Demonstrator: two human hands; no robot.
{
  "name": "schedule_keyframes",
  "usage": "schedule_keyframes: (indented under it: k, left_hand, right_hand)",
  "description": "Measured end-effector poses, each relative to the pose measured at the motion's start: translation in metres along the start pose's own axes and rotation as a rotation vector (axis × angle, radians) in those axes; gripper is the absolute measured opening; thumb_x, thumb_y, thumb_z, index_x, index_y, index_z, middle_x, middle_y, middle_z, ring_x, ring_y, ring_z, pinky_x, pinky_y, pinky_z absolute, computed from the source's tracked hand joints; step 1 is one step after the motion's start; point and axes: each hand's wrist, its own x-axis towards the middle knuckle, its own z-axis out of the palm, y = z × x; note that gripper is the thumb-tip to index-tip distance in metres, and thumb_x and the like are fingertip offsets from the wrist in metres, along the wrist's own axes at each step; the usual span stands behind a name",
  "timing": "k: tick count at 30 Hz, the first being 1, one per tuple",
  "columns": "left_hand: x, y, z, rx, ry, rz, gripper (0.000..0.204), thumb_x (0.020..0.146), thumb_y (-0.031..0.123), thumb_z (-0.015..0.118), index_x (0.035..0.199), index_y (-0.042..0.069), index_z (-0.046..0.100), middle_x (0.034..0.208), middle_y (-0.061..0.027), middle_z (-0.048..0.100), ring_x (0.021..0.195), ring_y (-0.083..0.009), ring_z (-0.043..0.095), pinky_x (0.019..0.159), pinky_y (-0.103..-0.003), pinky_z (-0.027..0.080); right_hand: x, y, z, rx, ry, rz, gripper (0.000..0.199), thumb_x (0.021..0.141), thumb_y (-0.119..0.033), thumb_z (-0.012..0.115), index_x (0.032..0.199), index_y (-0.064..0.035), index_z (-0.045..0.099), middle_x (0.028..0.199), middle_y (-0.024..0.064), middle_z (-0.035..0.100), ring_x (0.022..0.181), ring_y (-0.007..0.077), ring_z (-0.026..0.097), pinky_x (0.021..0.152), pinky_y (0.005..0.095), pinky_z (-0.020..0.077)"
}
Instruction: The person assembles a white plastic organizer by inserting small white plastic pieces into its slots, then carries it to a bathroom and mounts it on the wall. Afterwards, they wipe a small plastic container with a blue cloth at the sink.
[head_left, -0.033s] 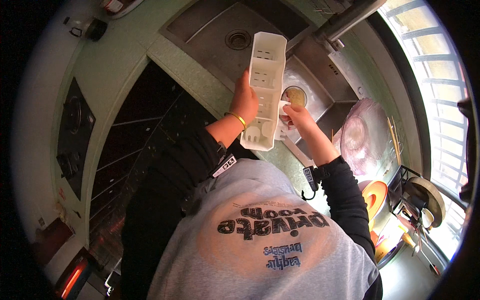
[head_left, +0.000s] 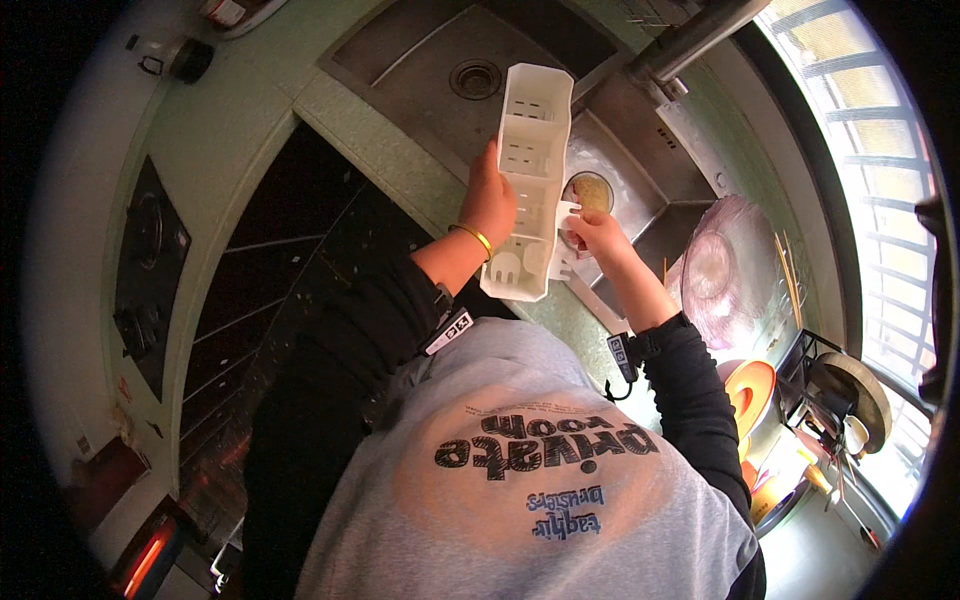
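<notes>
Beyond the green tabletop (head_left: 255, 115), the metal sink (head_left: 425, 110) opens beneath the work, so anything that slips would probably land in it. Over its near edge is the long white caddy (head_left: 537, 178), its open compartments facing the wearer's head; whether it rests on anything, I cannot tell. The left hand (head_left: 489, 200) is closed on one long side, most of its fingers hidden behind the wall, and as it seems the main support, a wet or slack hold could let the far end dip or twist. The right hand (head_left: 600, 235), near a yellowish pad (head_left: 592, 190) in the sink, has its fingers nearly closed, pinching a small white piece (head_left: 566, 215) at the opposite wall; whether that is attached is unclear, but a hard sideways tug might wrench the caddy round, and a weak pinch might drop the piece
</notes>
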Motion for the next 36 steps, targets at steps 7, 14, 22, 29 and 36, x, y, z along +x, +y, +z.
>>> schedule_keyframes:
  k: [7, 14, 22, 29, 36]
  left_hand:
    - [0.004, -0.018, 0.012, -0.040, 0.016, 0.023, 0.054, 0.083, -0.006, 0.038, 0.136, 0.004, 0.029, 0.123, -0.0265, 0.042, 0.114, -0.0411, 0.043, 0.097, -0.044, 0.037]
    - [0.008, -0.022, 0.005, -0.091, 0.010, 0.010, 0.067, 0.080, 0.008, 0.052, 0.139, 0.002, 0.021, 0.135, -0.0244, 0.034, 0.124, -0.0399, 0.035, 0.103, -0.044, 0.030]
    - [-0.021, 0.042, -0.056, 0.447, -0.262, 0.589, 0.035, 0.075, 0.019, 0.064, 0.107, 0.007, 0.054, 0.105, -0.0127, 0.053, 0.100, -0.0301, 0.053, 0.086, -0.041, 0.041]
    - [-0.038, 0.074, -0.038, 1.022, -1.059, 0.500, 0.014, 0.077, 0.008, 0.057, 0.087, 0.004, 0.067, 0.088, -0.0121, 0.063, 0.082, -0.0302, 0.064, 0.074, -0.041, 0.051]
    - [-0.027, 0.054, 0.002, 1.152, -1.337, 0.302, 0.028, 0.069, 0.009, 0.067, 0.097, 0.007, 0.071, 0.100, -0.0154, 0.067, 0.094, -0.0300, 0.064, 0.075, -0.037, 0.051]
  right_hand:
    - [-0.004, 0.003, 0.004, 0.137, -0.002, -0.042, 0.021, 0.086, -0.017, 0.056, 0.068, -0.0056, 0.055, 0.060, -0.0002, 0.051, 0.050, 0.0092, 0.044, 0.046, 0.0260, 0.0343]
    - [-0.009, 0.000, -0.002, 0.084, 0.052, -0.008, 0.023, 0.086, -0.024, 0.059, 0.085, -0.0015, 0.065, 0.075, 0.0023, 0.061, 0.064, 0.0100, 0.052, 0.057, 0.0240, 0.0416]
    - [-0.047, 0.013, -0.026, 0.142, 0.220, -0.134, 0.024, 0.090, -0.025, 0.056, 0.098, -0.0023, 0.062, 0.083, 0.0036, 0.062, 0.074, 0.0112, 0.056, 0.063, 0.0256, 0.0456]
    - [-0.082, 0.009, -0.011, 0.142, 0.105, -0.255, 0.022, 0.090, -0.018, 0.056, 0.099, 0.0012, 0.059, 0.087, 0.0055, 0.064, 0.079, 0.0125, 0.058, 0.072, 0.0244, 0.0458]
    - [-0.100, -0.001, 0.011, 0.088, 0.110, -0.331, 0.023, 0.090, -0.017, 0.056, 0.099, 0.0037, 0.058, 0.088, 0.0074, 0.064, 0.084, 0.0143, 0.061, 0.075, 0.0273, 0.0485]
